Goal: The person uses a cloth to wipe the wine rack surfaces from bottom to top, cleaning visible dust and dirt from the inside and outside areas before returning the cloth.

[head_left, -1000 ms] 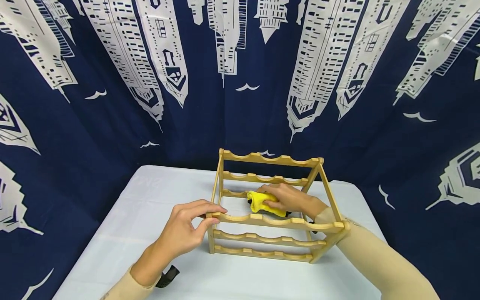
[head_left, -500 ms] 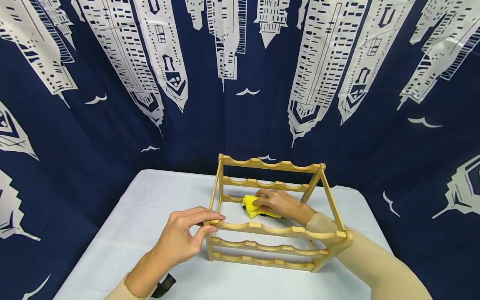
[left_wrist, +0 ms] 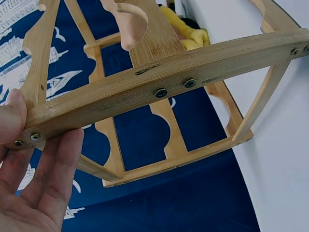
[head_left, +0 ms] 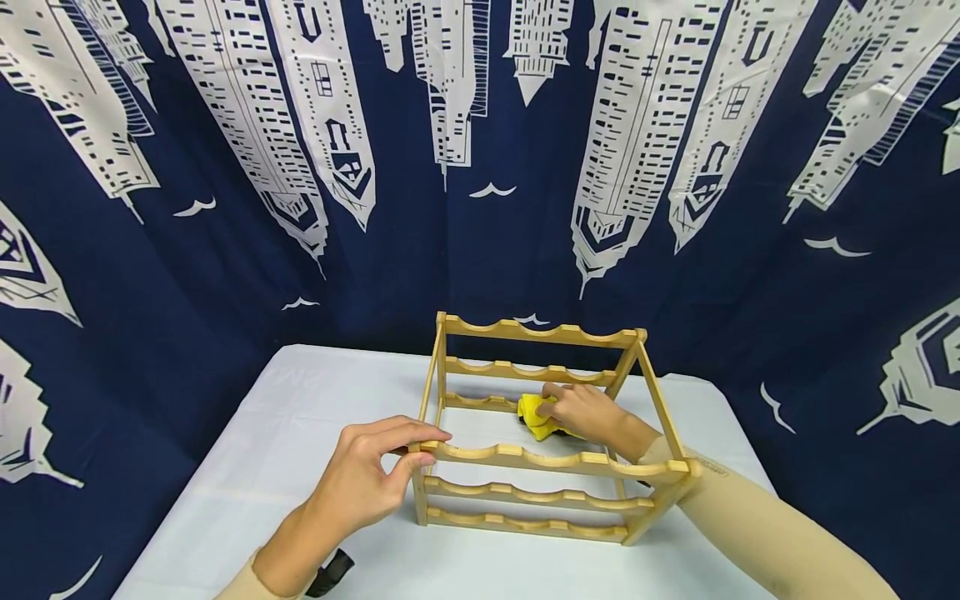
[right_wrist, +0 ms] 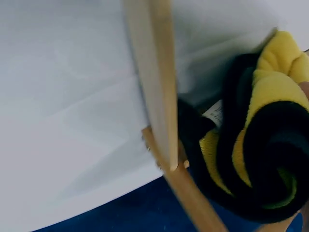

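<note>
**Light-wood open-frame rack with scalloped rails, containing rolled yellow-and-black plush cloth**

Rack: standing upright on white-covered tabletop, in front of navy fabric backdrop printed with white towers and birds. Long axis left to right, right end slightly nearer the wearer; hollows of rails facing upward.

Cloth: low inside rack, right of centre. Long axis roughly left to right, right end angled slightly nearer the wearer. Contact with tabletop: cannot tell.

Left hand: gripping near left upper corner of rack, narrow gap between thumb and fingers, wood between.

Right hand: inside rack, fingers curled round cloth; beige sleeve passing through open right end, beneath upper end bar.

Head view only: whole length of rack, both hands together, and small black angular item beside left wrist.

Left wrist view only: paired round metal bolt heads along outer face of end bar; cloth reduced to a yellow patch beyond the wood.

Right wrist view only: spiral end of cloth, turned toward camera, in alternating black and yellow layers, with small white printed label; right hand cut to a sliver at frame edge.
</note>
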`<state>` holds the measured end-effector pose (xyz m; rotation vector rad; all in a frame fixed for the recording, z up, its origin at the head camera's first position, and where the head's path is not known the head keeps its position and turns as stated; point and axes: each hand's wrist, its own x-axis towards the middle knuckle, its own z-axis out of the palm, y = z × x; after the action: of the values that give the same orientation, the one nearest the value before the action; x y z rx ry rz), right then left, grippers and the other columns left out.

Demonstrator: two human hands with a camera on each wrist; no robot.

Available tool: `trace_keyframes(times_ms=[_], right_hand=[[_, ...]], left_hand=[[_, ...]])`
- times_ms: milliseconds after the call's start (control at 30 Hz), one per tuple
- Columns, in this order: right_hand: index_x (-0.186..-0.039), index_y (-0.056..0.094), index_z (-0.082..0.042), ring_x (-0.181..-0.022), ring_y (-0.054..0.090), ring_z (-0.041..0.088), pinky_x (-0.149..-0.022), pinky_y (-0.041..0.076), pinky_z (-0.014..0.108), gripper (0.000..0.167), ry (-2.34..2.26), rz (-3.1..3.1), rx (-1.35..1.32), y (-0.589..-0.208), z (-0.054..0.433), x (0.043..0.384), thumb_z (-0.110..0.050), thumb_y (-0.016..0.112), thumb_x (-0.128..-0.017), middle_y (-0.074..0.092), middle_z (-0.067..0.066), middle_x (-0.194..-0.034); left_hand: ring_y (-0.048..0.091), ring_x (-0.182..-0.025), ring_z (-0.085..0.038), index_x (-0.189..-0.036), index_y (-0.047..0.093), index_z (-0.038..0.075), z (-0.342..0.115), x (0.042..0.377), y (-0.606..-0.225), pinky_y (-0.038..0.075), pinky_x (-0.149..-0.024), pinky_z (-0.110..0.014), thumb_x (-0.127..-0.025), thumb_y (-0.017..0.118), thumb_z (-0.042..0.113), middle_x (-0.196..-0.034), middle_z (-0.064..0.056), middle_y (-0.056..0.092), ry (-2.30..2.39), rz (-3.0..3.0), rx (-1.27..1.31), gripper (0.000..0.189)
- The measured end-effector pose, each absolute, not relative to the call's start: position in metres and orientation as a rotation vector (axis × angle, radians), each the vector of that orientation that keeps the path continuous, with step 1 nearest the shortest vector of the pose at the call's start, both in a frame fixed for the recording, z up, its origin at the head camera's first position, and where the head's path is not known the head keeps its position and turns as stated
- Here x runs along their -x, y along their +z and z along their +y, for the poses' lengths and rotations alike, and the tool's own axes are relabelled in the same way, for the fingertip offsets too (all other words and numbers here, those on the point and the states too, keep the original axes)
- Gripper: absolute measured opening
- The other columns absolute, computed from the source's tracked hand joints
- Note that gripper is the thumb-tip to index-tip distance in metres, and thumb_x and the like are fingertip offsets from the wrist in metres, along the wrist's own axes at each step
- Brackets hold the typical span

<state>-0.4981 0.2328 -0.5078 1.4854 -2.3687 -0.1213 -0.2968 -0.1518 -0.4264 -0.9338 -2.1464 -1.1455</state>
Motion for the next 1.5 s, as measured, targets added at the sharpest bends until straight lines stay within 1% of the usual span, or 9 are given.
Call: trace_keyframes(times_ms=[133, 267, 433, 567, 633, 733, 1000, 1267, 1500], right_hand=[[-0.104, 0.085, -0.026, -0.063, 0.053, 0.005, -0.051, 0.041, 0.017, 0.025, -0.072, -2.414, -1.453, -0.509, 0.251, 0.502, -0.008, 0.096, -0.092, 0.073, 0.003, -0.104], [-0.113, 0.087, -0.020, -0.066, 0.065, 0.010, -0.058, 0.056, 0.020, 0.027, 0.110, -2.416, -1.503, -0.482, 0.251, 0.487, -0.004, 0.095, -0.092, 0.077, 0.007, -0.109], [-0.125, 0.087, -0.016, -0.086, 0.081, 0.016, -0.075, 0.069, 0.021, 0.040, 0.261, -2.133, -1.666, -0.471, 0.237, 0.486, -0.008, 0.102, -0.088, 0.081, 0.009, -0.120], [-0.134, 0.084, -0.018, -0.103, 0.084, 0.024, -0.086, 0.073, 0.030, 0.056, 0.262, -1.947, -1.703, -0.465, 0.223, 0.492, -0.007, 0.106, -0.083, 0.082, 0.010, -0.128], [-0.138, 0.083, -0.020, -0.103, 0.084, 0.025, -0.087, 0.074, 0.033, 0.063, 0.239, -1.896, -1.690, -0.464, 0.216, 0.496, -0.005, 0.105, -0.081, 0.082, 0.010, -0.131], [-0.139, 0.082, -0.021, -0.101, 0.083, 0.024, -0.085, 0.074, 0.036, 0.066, 0.186, -1.853, -1.641, -0.464, 0.208, 0.502, -0.006, 0.105, -0.080, 0.082, 0.010, -0.130], [-0.124, 0.087, -0.019, -0.084, 0.076, 0.020, -0.068, 0.067, 0.029, 0.047, 0.051, -1.804, -1.489, -0.472, 0.198, 0.508, -0.011, 0.105, -0.082, 0.078, 0.007, -0.116], [-0.122, 0.086, -0.016, -0.071, 0.067, 0.020, -0.058, 0.061, 0.029, 0.049, 0.094, -1.902, -1.347, -0.472, 0.230, 0.492, 0.003, 0.098, -0.078, 0.075, 0.012, -0.112], [-0.114, 0.085, -0.015, -0.067, 0.067, 0.020, -0.054, 0.060, 0.032, 0.049, 0.139, -1.950, -1.234, -0.475, 0.264, 0.480, 0.004, 0.104, -0.073, 0.076, 0.013, -0.110]], left_hand=[[0.084, -0.091, -0.009, -0.124, 0.088, 0.020, -0.150, 0.298, -0.428, 0.069, -0.082, -0.017, -0.096, 0.093, -0.001, -0.111, 0.003, 0.090, -1.158, -2.138, 0.940, 0.036], [0.083, -0.091, -0.009, -0.124, 0.088, 0.021, -0.150, 0.298, -0.428, 0.069, -0.081, -0.016, -0.096, 0.093, 0.000, -0.111, 0.003, 0.090, -1.155, -2.140, 0.935, 0.035], [0.083, -0.092, -0.009, -0.124, 0.088, 0.022, -0.153, 0.296, -0.426, 0.068, -0.081, -0.016, -0.096, 0.093, 0.001, -0.112, 0.004, 0.090, -1.152, -2.148, 0.930, 0.035], [0.084, -0.093, -0.011, -0.125, 0.088, 0.022, -0.153, 0.297, -0.424, 0.068, -0.082, -0.016, -0.097, 0.092, 0.001, -0.112, 0.002, 0.090, -1.150, -2.143, 0.942, 0.035], [0.084, -0.094, -0.011, -0.125, 0.088, 0.022, -0.153, 0.297, -0.424, 0.068, -0.082, -0.016, -0.097, 0.092, 0.001, -0.112, 0.003, 0.090, -1.146, -2.143, 0.945, 0.035], [0.084, -0.093, -0.010, -0.124, 0.088, 0.022, -0.152, 0.298, -0.425, 0.068, -0.082, -0.016, -0.097, 0.092, 0.001, -0.112, 0.004, 0.090, -1.141, -2.146, 0.947, 0.034], [0.084, -0.094, -0.009, -0.124, 0.088, 0.023, -0.154, 0.296, -0.425, 0.068, -0.081, -0.016, -0.098, 0.092, 0.004, -0.111, 0.005, 0.089, -1.130, -2.163, 0.934, 0.033], [0.081, -0.090, -0.007, -0.123, 0.088, 0.022, -0.155, 0.295, -0.422, 0.068, -0.081, -0.015, -0.098, 0.091, 0.002, -0.110, 0.005, 0.089, -1.115, -2.156, 0.943, 0.032], [0.082, -0.090, -0.008, -0.121, 0.087, 0.020, -0.151, 0.294, -0.423, 0.068, -0.082, -0.015, -0.097, 0.091, 0.000, -0.110, 0.005, 0.089, -1.107, -2.148, 0.948, 0.031]])
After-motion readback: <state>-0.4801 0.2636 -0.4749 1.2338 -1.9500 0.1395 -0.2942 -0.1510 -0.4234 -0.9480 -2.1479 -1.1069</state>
